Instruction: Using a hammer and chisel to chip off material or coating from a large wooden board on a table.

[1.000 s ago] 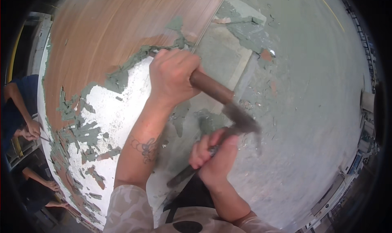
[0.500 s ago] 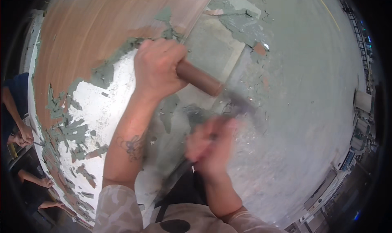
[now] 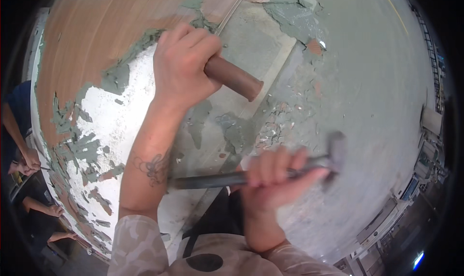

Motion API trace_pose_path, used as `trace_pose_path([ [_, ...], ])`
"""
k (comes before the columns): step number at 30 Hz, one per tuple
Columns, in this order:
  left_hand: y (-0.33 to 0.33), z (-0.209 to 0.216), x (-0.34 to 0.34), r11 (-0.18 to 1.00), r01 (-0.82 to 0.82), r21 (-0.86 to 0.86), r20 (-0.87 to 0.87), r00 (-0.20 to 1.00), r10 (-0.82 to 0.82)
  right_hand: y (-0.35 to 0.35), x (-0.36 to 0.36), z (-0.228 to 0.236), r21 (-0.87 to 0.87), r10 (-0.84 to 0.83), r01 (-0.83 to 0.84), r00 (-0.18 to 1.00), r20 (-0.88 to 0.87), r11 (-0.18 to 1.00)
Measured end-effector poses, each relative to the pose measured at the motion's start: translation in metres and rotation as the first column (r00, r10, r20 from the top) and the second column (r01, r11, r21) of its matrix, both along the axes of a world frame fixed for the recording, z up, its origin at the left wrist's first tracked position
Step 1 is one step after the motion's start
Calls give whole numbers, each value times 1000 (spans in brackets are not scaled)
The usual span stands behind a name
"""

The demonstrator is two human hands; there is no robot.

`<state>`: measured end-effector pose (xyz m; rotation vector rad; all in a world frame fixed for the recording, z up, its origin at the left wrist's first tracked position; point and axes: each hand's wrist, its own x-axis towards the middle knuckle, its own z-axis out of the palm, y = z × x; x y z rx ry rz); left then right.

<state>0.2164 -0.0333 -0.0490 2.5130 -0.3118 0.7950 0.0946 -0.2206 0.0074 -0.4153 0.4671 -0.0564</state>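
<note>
My left hand (image 3: pixel 186 65) is closed around a thick, brown, round tool handle (image 3: pixel 238 80), whose butt end points to the lower right. The working end of that tool is hidden behind my fist, over the ragged edge between a brown sheet (image 3: pixel 116 24) and a patch of white surface (image 3: pixel 130 102). Lower and to the right, my right hand (image 3: pixel 278 177) grips a hammer (image 3: pixel 212 180) by its dark shaft, close to the head. The metal hammer head is smeared by motion and sits apart from the brown handle.
Torn grey-green flakes (image 3: pixel 87 152) are strewn over the white patch. More broken bits (image 3: pixel 280 119) lie on the grey-green floor (image 3: pixel 377 92). A thin pale panel (image 3: pixel 241 48) lies under the brown handle. At the left edge, other people's hands (image 3: pixel 31 160) show.
My right hand has swung the hammer down and rightward, away from the brown handle. My left hand, still gripping that handle, sits slightly higher in the picture.
</note>
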Motion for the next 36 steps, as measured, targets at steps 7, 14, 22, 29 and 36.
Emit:
trace_pose_path([
  [7,3,6,-2,998,60,13,-34,998,-59,-44,7,-6,-258,301,-289,953,9,922],
  [14,25,14,-27,962,270,38,-242,937,-253,-155,-10,-28,-561,195,-346,930,-311,752],
  [22,40,13,-35,953,299,49,1,954,-300,-135,-37,-30,-509,510,-596,800,-316,620],
  [29,41,12,-35,974,211,-87,172,966,-193,-95,-28,-15,-459,665,-659,726,-177,596],
  [36,45,13,-48,957,289,25,-23,957,-289,-113,-30,-32,-508,654,-671,714,-249,539],
])
